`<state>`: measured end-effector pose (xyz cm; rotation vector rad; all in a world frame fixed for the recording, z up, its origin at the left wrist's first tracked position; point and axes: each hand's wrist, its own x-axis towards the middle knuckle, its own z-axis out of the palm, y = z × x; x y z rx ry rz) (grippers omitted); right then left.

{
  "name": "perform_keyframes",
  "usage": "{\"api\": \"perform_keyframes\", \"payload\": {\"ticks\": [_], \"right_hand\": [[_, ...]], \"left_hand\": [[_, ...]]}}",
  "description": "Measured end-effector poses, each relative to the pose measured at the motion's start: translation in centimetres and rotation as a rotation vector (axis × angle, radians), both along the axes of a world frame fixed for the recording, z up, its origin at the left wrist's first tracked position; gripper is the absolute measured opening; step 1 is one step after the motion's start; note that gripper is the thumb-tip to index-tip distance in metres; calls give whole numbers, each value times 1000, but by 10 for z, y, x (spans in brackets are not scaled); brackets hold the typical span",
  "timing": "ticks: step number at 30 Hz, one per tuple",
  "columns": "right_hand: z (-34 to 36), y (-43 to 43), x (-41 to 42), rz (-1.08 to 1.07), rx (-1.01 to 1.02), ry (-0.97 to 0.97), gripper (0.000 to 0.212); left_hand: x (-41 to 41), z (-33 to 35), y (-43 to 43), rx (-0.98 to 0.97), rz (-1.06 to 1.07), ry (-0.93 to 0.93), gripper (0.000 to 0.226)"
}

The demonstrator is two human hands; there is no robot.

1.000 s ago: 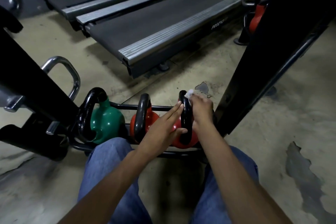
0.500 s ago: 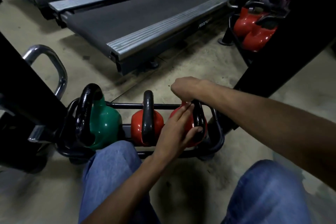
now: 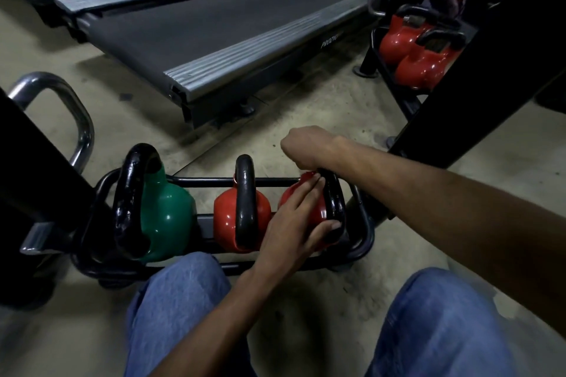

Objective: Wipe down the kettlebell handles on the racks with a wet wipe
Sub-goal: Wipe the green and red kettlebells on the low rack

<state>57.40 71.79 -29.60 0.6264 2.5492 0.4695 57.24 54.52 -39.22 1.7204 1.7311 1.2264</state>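
**Listener:** Where is the handle being wiped?

**Describer:** A low black rack (image 3: 214, 182) is sitting on the floor in front of the person's knees, holding three kettlebells in a row: a green kettlebell (image 3: 167, 211) on the left, a middle red kettlebell (image 3: 225, 219), and a right red kettlebell (image 3: 320, 214). The right one's black handle (image 3: 332, 196) is standing edge-on, its loop running from near to far.

**Listener:** What are the hands doing?

**Describer:** The left hand (image 3: 294, 217) is lying on the red body just left of that handle, fingers straight and pressed together, thumb reaching to the loop's near foot. The right hand (image 3: 306, 147) is hovering knuckles-up at the loop's far top, so the handle is lying just below it and towards the person. Its fingers are curling under, out of sight; the wet wipe isn't showing, so I cannot tell whether they are pinching it.

**Listener:** Any other racks?

**Describer:** A far rack (image 3: 372, 49), well apart at upper right, is holding two red kettlebells (image 3: 419, 66).
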Motion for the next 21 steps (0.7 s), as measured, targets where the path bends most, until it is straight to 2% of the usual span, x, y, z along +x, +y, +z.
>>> {"api": "perform_keyframes", "payload": {"ticks": [2,3,5,7,9,12,13,14,16,21], "right_hand": [[5,6,5,-135,-18,167,4],[5,12,8,-233,-47,255,5],[2,26,20,-492,-172,424,20],[-5,37,38,-799,-472,684,31],[-21,35,60,-1099,-852,996,30],[-58,22,83,-1363,-1252,1290,20],[-68,18,86,-1436,-1410,1349,28],[-73,13,87,-1494,-1586,1397,35],[-72,2,84,-1533,-1838,1461,35],[-64,-21,96,-1450,-2033,1624,38]], "left_hand": [[0,0,0,4,-2,2,76],[-1,0,0,7,-2,3,76],[-1,-1,1,5,4,10,77],[-1,-1,1,0,13,14,77],[0,-1,2,2,18,-3,78],[-1,-1,3,8,15,-33,77],[0,-1,2,11,17,-37,77],[1,-2,2,13,23,-38,76],[2,-2,2,14,35,-38,76],[4,-3,2,28,38,-65,76]]}}
